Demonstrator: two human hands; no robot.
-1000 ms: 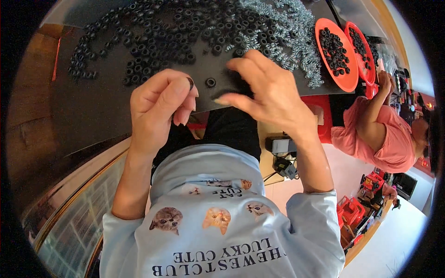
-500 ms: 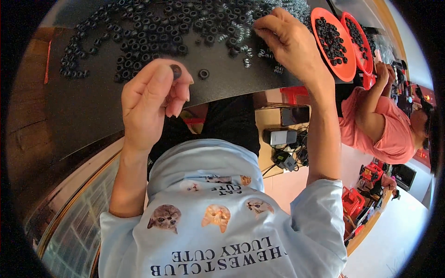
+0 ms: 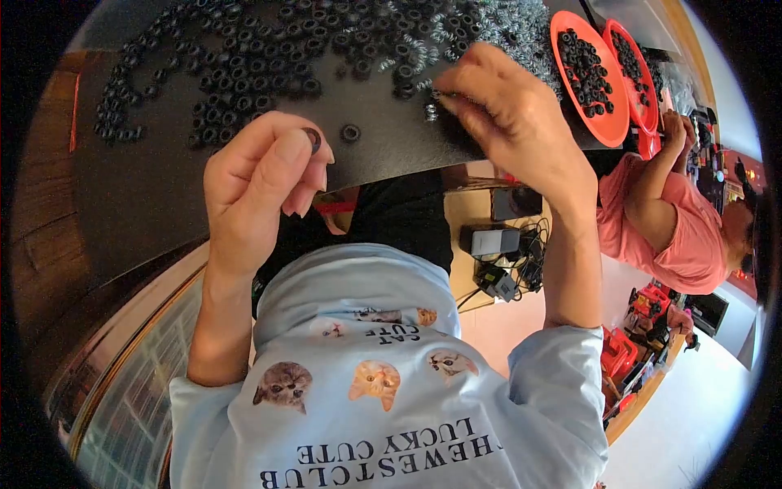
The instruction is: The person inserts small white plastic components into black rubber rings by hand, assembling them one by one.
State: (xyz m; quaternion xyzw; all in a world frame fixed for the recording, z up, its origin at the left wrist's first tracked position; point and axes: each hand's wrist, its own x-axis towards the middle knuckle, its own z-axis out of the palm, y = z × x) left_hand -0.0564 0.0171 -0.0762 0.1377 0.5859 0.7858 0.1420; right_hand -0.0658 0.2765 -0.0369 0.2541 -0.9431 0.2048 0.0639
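Note:
My left hand (image 3: 259, 175) pinches a small black ring (image 3: 314, 140) between thumb and fingers, above the near edge of the black table (image 3: 399, 147). To its right a single black ring (image 3: 350, 133) lies on the tabletop. My right hand (image 3: 517, 122) is closed in a pinch just beside a few small metal springs (image 3: 431, 112); whatever sits between its fingertips is too small to make out. Farther back spread many loose black rings (image 3: 269, 73), and a heap of silvery coil springs (image 3: 521, 37) rises behind my right hand.
At the right stands an orange-red oval tray (image 3: 612, 133) of black parts, with a second red tray (image 3: 650, 122) beside it. Below the table edge are a box-shaped device (image 3: 493, 240) and tangled cables (image 3: 533, 257). Another person in a pink shirt (image 3: 684, 236) sits at the right.
My right hand has come back from the springs toward me, lower and slightly left. The left hand keeps the ring and has barely shifted; the ring now shows its hole more.

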